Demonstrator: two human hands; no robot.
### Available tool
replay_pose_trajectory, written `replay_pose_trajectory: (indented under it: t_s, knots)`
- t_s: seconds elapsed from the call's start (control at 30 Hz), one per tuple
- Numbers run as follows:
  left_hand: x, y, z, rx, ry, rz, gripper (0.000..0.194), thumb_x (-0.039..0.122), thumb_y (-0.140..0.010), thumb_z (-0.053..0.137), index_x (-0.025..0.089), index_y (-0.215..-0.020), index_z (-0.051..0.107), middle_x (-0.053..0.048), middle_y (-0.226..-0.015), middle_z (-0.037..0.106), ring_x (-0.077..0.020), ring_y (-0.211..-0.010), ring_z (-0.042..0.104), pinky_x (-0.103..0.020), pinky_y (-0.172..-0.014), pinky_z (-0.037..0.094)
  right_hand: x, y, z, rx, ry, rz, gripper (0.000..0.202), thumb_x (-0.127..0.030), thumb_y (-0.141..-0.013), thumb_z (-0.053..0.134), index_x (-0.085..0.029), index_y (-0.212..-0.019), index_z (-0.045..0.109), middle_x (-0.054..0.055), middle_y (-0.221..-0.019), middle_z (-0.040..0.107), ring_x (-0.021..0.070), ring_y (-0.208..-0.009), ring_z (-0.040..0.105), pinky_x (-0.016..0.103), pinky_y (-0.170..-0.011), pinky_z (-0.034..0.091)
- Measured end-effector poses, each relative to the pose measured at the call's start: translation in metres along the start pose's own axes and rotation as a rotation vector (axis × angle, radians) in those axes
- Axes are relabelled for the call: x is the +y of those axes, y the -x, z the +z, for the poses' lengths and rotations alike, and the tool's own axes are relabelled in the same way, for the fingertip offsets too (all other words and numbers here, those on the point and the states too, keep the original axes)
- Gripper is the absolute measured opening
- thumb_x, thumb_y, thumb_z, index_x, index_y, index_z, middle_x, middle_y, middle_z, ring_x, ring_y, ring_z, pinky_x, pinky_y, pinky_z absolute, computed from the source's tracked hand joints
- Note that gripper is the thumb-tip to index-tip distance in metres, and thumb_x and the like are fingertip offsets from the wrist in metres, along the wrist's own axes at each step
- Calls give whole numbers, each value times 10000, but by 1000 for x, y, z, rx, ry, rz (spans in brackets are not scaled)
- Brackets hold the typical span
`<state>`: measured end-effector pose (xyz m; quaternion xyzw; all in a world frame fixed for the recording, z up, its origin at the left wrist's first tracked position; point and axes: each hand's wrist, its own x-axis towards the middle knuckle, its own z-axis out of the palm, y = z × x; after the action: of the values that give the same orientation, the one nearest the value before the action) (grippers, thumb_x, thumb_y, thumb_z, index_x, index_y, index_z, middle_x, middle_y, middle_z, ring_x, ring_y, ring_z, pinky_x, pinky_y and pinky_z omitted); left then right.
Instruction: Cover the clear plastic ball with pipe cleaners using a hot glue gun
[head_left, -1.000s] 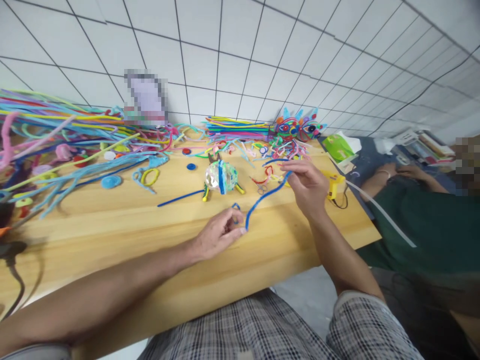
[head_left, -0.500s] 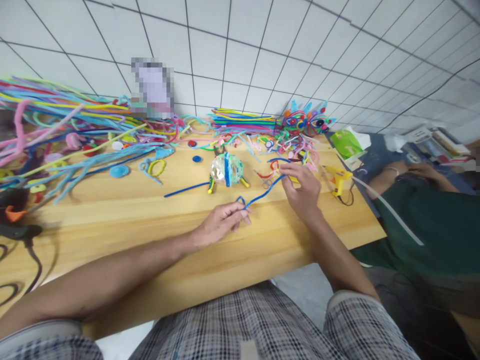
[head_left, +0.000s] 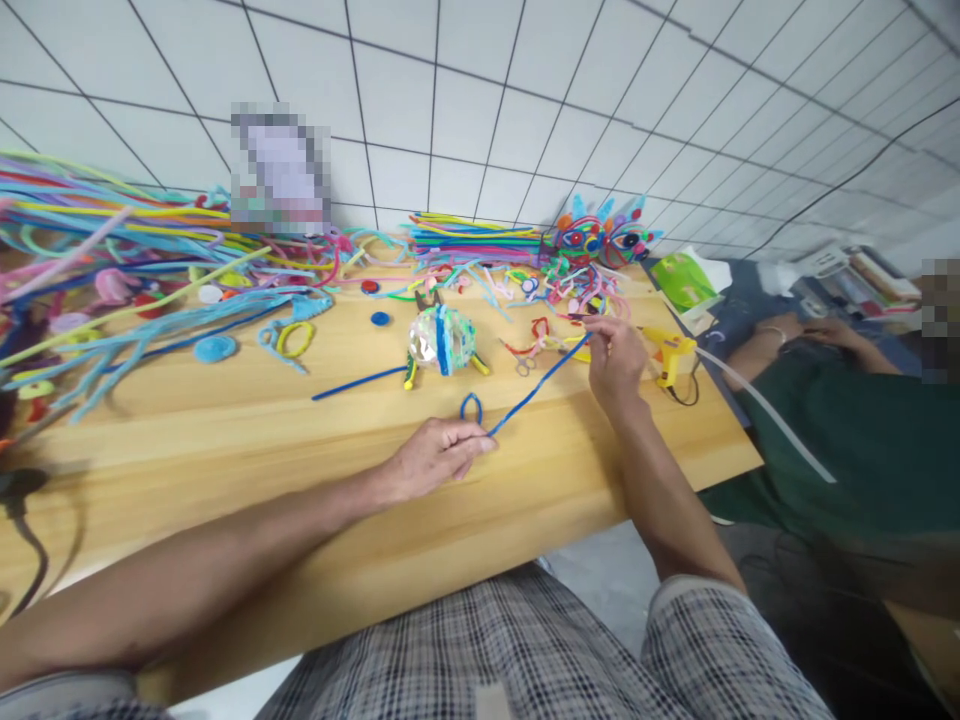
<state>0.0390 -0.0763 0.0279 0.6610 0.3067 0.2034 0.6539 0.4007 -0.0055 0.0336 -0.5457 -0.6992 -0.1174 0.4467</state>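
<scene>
A blue pipe cleaner (head_left: pixel 534 391) stretches between my two hands above the table. My left hand (head_left: pixel 442 455) pinches it beside a small loop that stands up from the fingertips. Further right and higher, my right hand (head_left: pixel 616 362) grips the other end between thumb and fingers. Behind my left hand sits a round figure (head_left: pixel 442 340), clear and green with a blue band and yellow-tipped legs. A second blue pipe cleaner (head_left: pixel 352 383) lies on the wood at its left.
Colourful pipe cleaners (head_left: pixel 135 225) pile at the left; a bundle (head_left: pixel 476 243) lies along the wall. Scissors (head_left: pixel 527 364) and a yellow glue gun (head_left: pixel 670 355) are near my right hand. A person in dark green (head_left: pixel 847 440) sits at the right.
My right hand has moved up and away from my left, drawing the blue pipe cleaner straighter. The small loop at my left hand is now more open. The view has shifted slightly.
</scene>
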Motion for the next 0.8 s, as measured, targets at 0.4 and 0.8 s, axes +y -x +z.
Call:
replay_pose_trajectory:
  t_s: [0.4,0.8]
  knots:
    - [-5,-3,-2,39,118,-62,565,742,-1012,679,186,-924,730,104,-542,444,-87,-496,366,-225,-527,350,43,2,7,9,-102,222,341,-605,-1003,747,-289,-875,761,22,-807,750,245,-789,706,416,-816,612]
    - [-18,-8,0,32,208,-63,510,670,-946,791,177,-1060,728,61,-687,630,-86,-549,494,-211,-534,403,47,-7,1,-56,-937,680,353,-608,-845,924,-324,-974,759,-52,-775,713,150,-666,662,279,-590,607]
